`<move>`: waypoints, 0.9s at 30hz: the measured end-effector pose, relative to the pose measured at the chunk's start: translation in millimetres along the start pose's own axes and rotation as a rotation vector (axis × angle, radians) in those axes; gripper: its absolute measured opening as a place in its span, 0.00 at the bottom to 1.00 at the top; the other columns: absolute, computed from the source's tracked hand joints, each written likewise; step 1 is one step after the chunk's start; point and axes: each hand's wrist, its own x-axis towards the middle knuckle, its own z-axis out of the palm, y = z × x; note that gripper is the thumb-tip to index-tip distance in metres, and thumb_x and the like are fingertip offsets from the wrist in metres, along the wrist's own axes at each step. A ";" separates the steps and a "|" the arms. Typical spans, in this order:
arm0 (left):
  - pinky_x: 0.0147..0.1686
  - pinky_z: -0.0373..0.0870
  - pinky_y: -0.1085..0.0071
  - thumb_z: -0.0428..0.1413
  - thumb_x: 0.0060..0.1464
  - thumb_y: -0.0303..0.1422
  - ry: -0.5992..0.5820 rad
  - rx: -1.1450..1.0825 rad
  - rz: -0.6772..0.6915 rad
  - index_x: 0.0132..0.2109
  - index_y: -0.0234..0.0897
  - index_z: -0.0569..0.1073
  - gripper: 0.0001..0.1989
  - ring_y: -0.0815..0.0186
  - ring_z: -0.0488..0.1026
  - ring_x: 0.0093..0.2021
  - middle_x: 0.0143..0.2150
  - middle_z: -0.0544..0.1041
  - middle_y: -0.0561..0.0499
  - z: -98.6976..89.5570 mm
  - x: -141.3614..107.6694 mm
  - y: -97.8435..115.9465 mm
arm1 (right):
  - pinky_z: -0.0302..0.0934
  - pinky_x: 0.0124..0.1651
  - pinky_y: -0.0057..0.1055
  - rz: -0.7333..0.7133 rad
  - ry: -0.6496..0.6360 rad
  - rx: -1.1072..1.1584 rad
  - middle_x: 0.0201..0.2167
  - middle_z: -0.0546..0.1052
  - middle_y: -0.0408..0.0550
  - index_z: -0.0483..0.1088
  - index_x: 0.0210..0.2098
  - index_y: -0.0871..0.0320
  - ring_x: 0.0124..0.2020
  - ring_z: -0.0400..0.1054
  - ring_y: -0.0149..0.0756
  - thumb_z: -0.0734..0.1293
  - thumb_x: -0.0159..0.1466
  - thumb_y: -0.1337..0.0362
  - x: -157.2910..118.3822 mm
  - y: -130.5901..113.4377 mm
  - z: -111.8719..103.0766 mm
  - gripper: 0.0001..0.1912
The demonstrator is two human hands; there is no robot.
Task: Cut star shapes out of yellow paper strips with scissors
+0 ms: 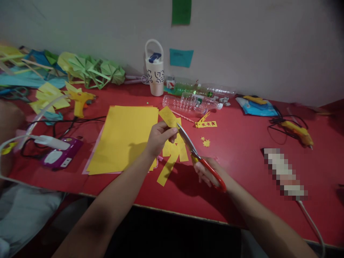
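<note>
My left hand [160, 138] pinches a yellow paper strip [168, 116] between thumb and fingers. In my right hand [203, 172] are scissors [192, 146] with red handles, their tips at the strip's lower right edge. The blades look nearly closed; whether paper lies between them is hard to make out. Under my hands lie several loose yellow strips [168, 169]. Small yellow cut-out stars [206, 142] rest to the right, below a strip with star-shaped holes [206, 124]. A stack of yellow paper sheets [126, 136] lies to the left.
Clear plastic bottles [185, 104] and a white tumbler [156, 77] stand or lie along the back. A yellow glue gun [80, 102] and a purple power strip [61, 153] are left; another glue gun [298, 133] is right. A co-worker's arm [9, 132] shows at far left.
</note>
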 end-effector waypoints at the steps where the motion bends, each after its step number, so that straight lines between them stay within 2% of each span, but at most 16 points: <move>1: 0.18 0.64 0.76 0.60 0.43 0.32 0.001 -0.005 0.001 0.24 0.36 0.74 0.05 0.76 0.64 0.16 0.16 0.70 0.57 -0.2 0.0 -0.2 | 0.52 0.13 0.24 -0.006 -0.002 -0.001 0.11 0.61 0.34 0.59 0.23 0.54 0.09 0.56 0.24 0.63 0.60 0.40 0.1 0.5 -0.1 0.25; 6: 0.18 0.63 0.77 0.60 0.42 0.31 0.001 -0.047 -0.004 0.25 0.36 0.74 0.03 0.76 0.64 0.16 0.17 0.70 0.57 -1.0 -0.3 1.2 | 0.54 0.14 0.25 -0.014 -0.005 -0.005 0.11 0.60 0.33 0.59 0.24 0.54 0.09 0.54 0.24 0.63 0.60 0.41 2.0 5.0 -1.3 0.24; 10: 0.19 0.63 0.77 0.59 0.43 0.31 0.045 -0.068 -0.023 0.23 0.37 0.68 0.07 0.76 0.65 0.16 0.17 0.70 0.58 -0.5 0.7 4.8 | 0.52 0.13 0.24 0.019 0.019 -0.021 0.11 0.61 0.33 0.59 0.23 0.54 0.08 0.55 0.24 0.64 0.59 0.40 2.4 5.6 -2.3 0.25; 16: 0.19 0.64 0.76 0.57 0.45 0.33 0.084 -0.033 -0.035 0.27 0.38 0.69 0.05 0.76 0.65 0.17 0.17 0.70 0.58 0.7 2.8 7.0 | 0.54 0.16 0.26 -0.044 -0.008 -0.019 0.10 0.59 0.32 0.59 0.23 0.54 0.08 0.51 0.23 0.63 0.59 0.38 0.1 1.9 -2.9 0.26; 21: 0.19 0.64 0.75 0.57 0.45 0.33 0.063 0.007 -0.016 0.26 0.38 0.68 0.05 0.75 0.65 0.17 0.17 0.69 0.58 -0.1 3.2 9.8 | 0.50 0.14 0.25 -0.026 -0.010 -0.041 0.11 0.61 0.33 0.60 0.23 0.54 0.09 0.53 0.24 0.62 0.57 0.34 0.7 3.7 -4.9 0.28; 27: 0.18 0.64 0.75 0.58 0.44 0.33 0.017 0.049 -0.012 0.26 0.38 0.68 0.06 0.75 0.65 0.16 0.17 0.69 0.57 -4.6 4.6 10.5 | 0.52 0.16 0.25 -0.041 -0.037 -0.063 0.11 0.62 0.34 0.61 0.24 0.55 0.10 0.54 0.24 0.63 0.58 0.35 -0.7 1.4 -8.8 0.28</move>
